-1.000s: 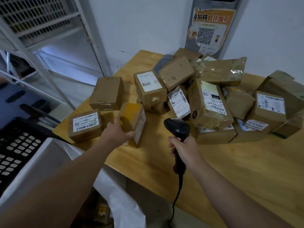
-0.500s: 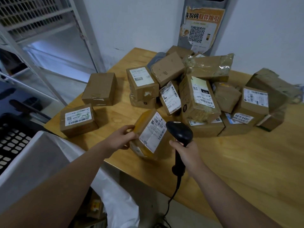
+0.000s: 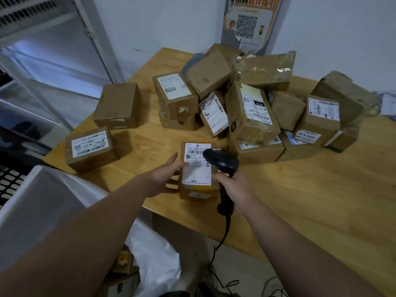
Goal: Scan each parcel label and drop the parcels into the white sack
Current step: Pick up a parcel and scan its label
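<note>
While the person is working at a wooden table (image 3: 300, 200), the head camera is looking down on both bare arms reaching forward.

A small brown parcel (image 3: 194, 192) is lying flat near the table's front edge, its white label (image 3: 196, 174) facing up and its long axis running away from the person. The left hand (image 3: 165, 179) is holding the parcel's left side, thumb on the top edge and fingers wrapping the side face. The right hand (image 3: 231, 185) is clenching the handle of a black barcode scanner (image 3: 220, 160), whose head is hovering just over the label's upper right part, with its cable hanging below the table.

The white sack (image 3: 53, 200) is standing open to the left, below the table's front corner, right under the left forearm. So the left hand is the nearer one, and the drop looks like a short sweep left over the edge.

That path appears open. A labelled box (image 3: 91, 148) is sitting near the left edge, beyond the path, with a plain box (image 3: 117, 106) behind it. The pile of unscanned parcels (image 3: 252, 112) is crowding the far middle and right of the table, just behind the scanner.
</note>
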The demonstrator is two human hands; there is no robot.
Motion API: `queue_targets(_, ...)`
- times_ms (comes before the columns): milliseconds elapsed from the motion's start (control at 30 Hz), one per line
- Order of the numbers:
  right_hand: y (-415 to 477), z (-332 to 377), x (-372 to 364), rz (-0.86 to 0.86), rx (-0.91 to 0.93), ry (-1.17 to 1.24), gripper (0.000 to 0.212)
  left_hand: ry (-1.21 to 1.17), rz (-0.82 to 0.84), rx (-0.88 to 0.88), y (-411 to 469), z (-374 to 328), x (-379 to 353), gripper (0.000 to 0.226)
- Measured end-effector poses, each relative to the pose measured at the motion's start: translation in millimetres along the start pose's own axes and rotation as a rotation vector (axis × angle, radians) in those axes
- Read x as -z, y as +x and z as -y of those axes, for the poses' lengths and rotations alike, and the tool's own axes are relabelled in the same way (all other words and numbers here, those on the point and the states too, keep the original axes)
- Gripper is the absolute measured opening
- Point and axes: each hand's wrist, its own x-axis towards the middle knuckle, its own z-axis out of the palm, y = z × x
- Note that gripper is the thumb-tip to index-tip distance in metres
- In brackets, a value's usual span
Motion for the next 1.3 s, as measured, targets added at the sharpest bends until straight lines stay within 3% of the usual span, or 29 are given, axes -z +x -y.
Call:
queue_targets(100,-4,-5,1,0.027,-0.005,-0.002,0.008,-0.058,-0.107,0.059,3,7,-4,0.075)
queue_targets(200,-7,-12,3,-0.002,-0.012,-0.033,0.002,-0.122,-0.087,0.102,1,9,-13,0.048)
queue_targets(333,-11,-22,8,-0.067,-0.016,-0.050,0.021,-0.242,-0.049,0.133,-2,6,-14,0.027)
queue_targets(400,-13,-25,10,-0.081,-0.020,-0.043,0.005,-0.212,-0.037,0.112,-2,5,-11,0.022)
queue_targets(467,-13,-25,12,-0.084,-0.011,-0.036,0.009,-0.137,-0.025,0.075,-4,4,-7,0.025)
queue_targets(633,-14,-15,9,-0.251,0.166,-0.108,0.017,0.209,-0.055,-0.053,-8,-12,2,0.064)
queue_targets(700,-16,-7,7,-0.237,0.210,-0.062,0.017,0.208,-0.126,-0.139,-9,-20,1,0.059)
queue_targets(833,-26,14,5,-0.093,0.206,-0.023,0.023,0.150,-0.263,-0.313,-16,-26,-6,0.029)
queue_targets(1000,-32,30,6,-0.070,0.190,0.005,0.036,0.127,-0.363,-0.339,-12,-16,-7,0.041)
queue_targets(1300,-32,33,4,-0.111,0.187,-0.130,0.037,0.092,-0.340,-0.315,4,-14,-1,0.048)
